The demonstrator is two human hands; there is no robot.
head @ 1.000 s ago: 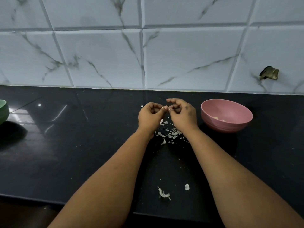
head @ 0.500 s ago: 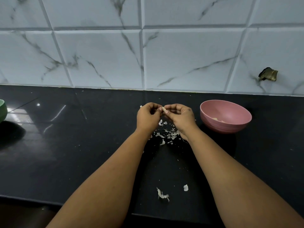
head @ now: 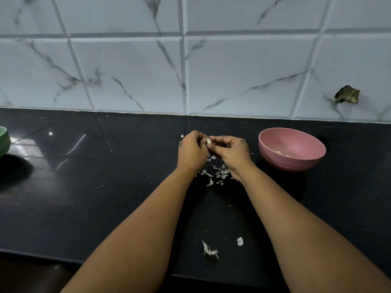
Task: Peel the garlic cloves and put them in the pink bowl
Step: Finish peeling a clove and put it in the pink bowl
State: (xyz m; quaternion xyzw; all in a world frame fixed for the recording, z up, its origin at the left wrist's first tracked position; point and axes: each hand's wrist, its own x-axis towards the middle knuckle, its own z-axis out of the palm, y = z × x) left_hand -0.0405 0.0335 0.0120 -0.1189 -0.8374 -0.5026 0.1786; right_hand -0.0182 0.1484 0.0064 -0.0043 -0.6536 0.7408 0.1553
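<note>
Both of your hands meet above the glossy black stone counter (head: 105, 197), far from you and near the wall. Your left hand (head: 191, 152) and your right hand (head: 231, 151) pinch one small pale garlic clove (head: 208, 141) between their curled fingertips, each gripping an end. Right of them, well apart from your right hand, sits the round pink bowl (head: 296, 161) with a few pale pieces inside. Thin white papery peel scraps (head: 218, 173) lie scattered under your wrists, and two more scraps (head: 210, 250) lie near you. A green bowl (head: 3, 140) shows at the far left edge.
</note>
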